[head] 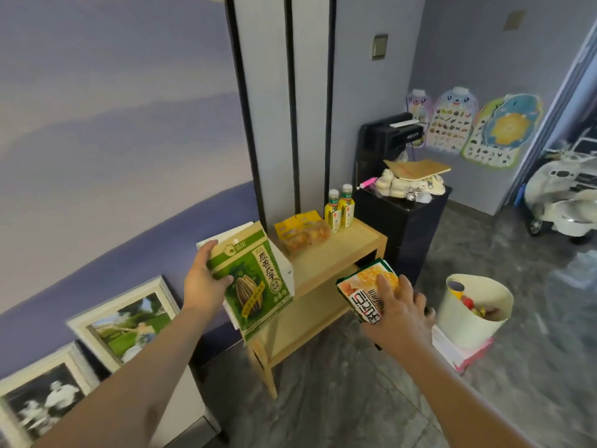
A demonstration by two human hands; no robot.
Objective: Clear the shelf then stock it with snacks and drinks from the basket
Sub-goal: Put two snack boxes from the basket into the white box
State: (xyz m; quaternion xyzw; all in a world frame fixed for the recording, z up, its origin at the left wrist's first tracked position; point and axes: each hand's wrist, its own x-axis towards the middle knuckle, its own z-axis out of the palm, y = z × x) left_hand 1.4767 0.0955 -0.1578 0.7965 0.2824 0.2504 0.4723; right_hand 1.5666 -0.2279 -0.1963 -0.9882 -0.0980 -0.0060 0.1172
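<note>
Your left grip [206,279] is wrapped around the upper left corner of the green sunflower-seed bag [253,282], thumb across the printed front and the other fingers hidden behind it, so you hold it firmly by one corner only. That bag hangs upright but tilted, its long axis running from upper left down to lower right, and its lower end overlaps the left end of the wooden shelf [336,253]; some white packaging shows behind it, but you cannot tell what that is. From this grip the free part of the top board lies up and to the right, very near, so the left hand is the closer one for the top tier. Further right on that board sit a yellow snack pack [302,232] and, just beside it at the far end, two small yellow drink bottles [339,210] standing upright and touching each other. Your right grip [399,307] holds an orange snack packet [368,289], fingers spread over its front, with the thumb out of sight, so how tightly it pinches is unclear. That packet points up and left into the opening of the lower tier, just in front of it, which makes the right hand the natural one for the bottom board. Right of that hand, on the floor, stands the cream basket [465,318] with a few items left inside.
</note>
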